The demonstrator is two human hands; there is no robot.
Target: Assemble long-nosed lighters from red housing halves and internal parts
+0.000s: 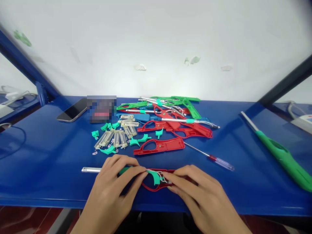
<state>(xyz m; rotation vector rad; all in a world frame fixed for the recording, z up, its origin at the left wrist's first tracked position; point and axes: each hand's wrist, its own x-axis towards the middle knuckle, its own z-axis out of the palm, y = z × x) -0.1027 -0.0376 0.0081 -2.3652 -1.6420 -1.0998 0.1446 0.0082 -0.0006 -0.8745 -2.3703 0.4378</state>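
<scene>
A partly assembled utility lighter (156, 188) lies near the front edge of the blue table. Its red shell half is open side up, with a turquoise trigger (155, 178) and thin white wires (162, 177) inside. The silver lighter tube (91, 169) sticks out to the left. My left hand (119, 178) is closed around the tube end, thumb and forefinger pinched beside the trigger. My right hand (195, 185) grips the handle end, its fingertips at the wires. The fingers hide parts of the shell.
Behind lie a red shell half (159, 146), clear fuel tanks (116, 138), loose turquoise triggers (108, 150) and a pile of lighter parts (170, 120). A screwdriver (219, 161) lies right of them. A green lighter (280, 152) is at far right, a phone (73, 110) at back left.
</scene>
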